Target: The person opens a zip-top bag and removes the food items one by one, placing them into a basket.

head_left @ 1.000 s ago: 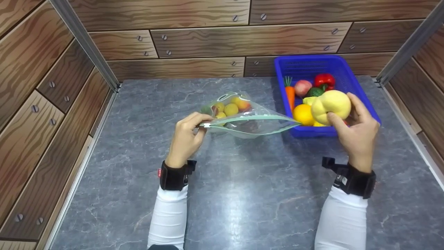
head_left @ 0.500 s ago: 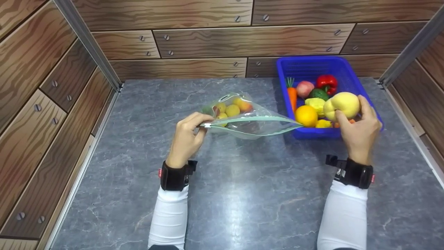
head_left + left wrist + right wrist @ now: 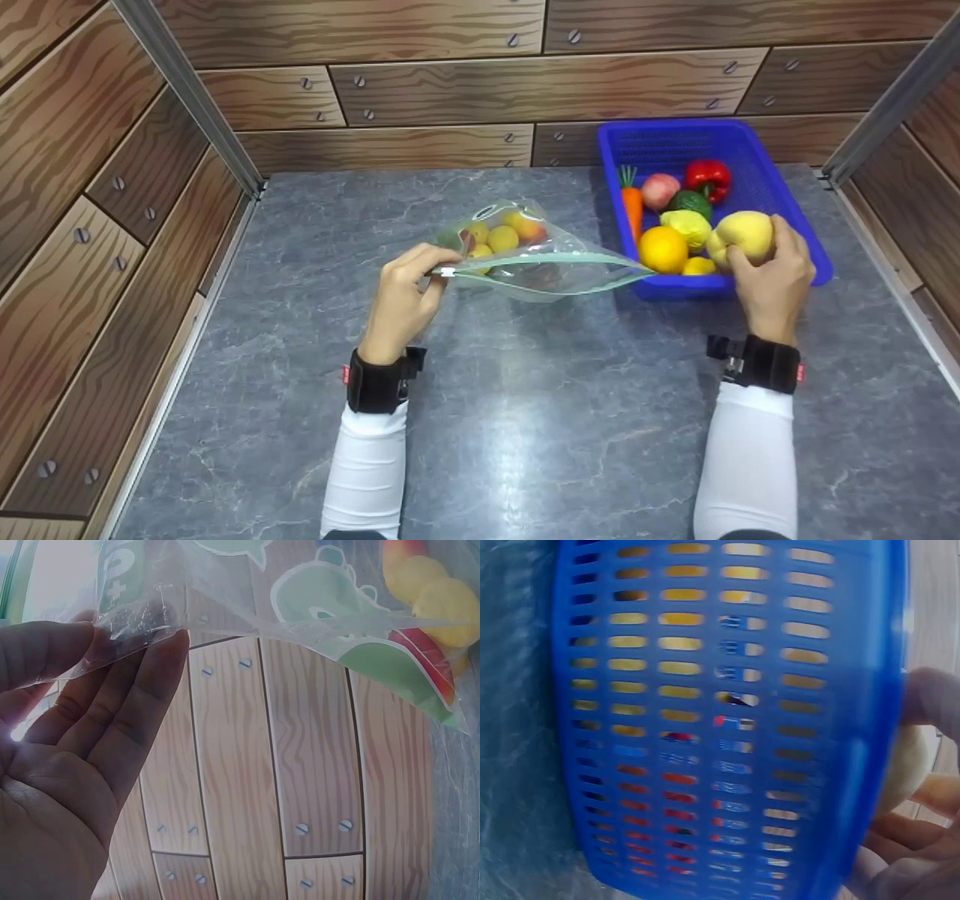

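My left hand pinches the upper left corner of a clear zip bag, beside its white slider. The green-edged mouth gapes toward me, and several yellow and reddish fruits lie inside. In the left wrist view, the thumb and fingers meet on the clear plastic. My right hand grips a large pale yellow, creased fruit at the front right of the blue basket. From the right wrist, the slotted basket wall hides most of that fruit, with fingers visible at the rim.
In the basket are a carrot, a pinkish round fruit, a red bell pepper, a dark green avocado-like item, a bumpy yellow item, an orange and a small yellow item. Wood-patterned walls enclose the grey tabletop.
My right hand has carried the pale yellow fruit rightward, then lower toward the basket's front right corner, uncovering the bumpy yellow item. My left hand keeps the bag in place.
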Tool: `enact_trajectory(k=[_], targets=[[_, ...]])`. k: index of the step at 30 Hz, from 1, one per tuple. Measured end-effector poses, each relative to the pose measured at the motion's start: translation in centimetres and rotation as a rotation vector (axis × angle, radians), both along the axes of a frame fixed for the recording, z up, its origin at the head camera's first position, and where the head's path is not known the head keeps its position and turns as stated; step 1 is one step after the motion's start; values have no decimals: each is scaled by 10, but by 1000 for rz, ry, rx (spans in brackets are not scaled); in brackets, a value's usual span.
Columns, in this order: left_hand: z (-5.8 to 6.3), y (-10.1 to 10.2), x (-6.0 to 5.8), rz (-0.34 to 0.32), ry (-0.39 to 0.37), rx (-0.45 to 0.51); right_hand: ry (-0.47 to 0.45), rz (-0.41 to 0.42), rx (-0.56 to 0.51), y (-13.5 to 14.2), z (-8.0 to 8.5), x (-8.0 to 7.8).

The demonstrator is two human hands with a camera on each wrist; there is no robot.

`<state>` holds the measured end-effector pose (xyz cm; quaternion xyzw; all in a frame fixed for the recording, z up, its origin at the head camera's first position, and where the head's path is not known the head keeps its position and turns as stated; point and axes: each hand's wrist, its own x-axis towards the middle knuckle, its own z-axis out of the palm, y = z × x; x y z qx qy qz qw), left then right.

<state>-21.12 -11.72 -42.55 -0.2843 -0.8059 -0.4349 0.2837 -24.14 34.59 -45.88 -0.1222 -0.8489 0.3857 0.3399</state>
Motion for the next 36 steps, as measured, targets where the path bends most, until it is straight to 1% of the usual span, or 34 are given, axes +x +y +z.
enact_trajectory(k=[5,7,16,21,25,28,31,34,36], targets=[[0,0,0,-7,2,1,20,-12,-9,1,-5,-2],[0,1,0,-8,1,1,24,-13,4,1,-7,-2],[0,1,0,-6,-3,3,-44,-5,47,0,-10,-6],[0,2,0,-9,-3,-1,-48,8,68,-1,-9,-5],[1,2,1,-7,-13,7,-35,32,69,-6,-3,-3],[1,3,2,-3,-22,12,-6,57,59,-13,5,0],[2,3,2,-3,-29,9,52,94,48,-23,14,5],[2,2,3,-3,-31,5,138,143,30,-38,26,13],[2,2,3,-5,-31,4,214,184,19,-50,36,20]])
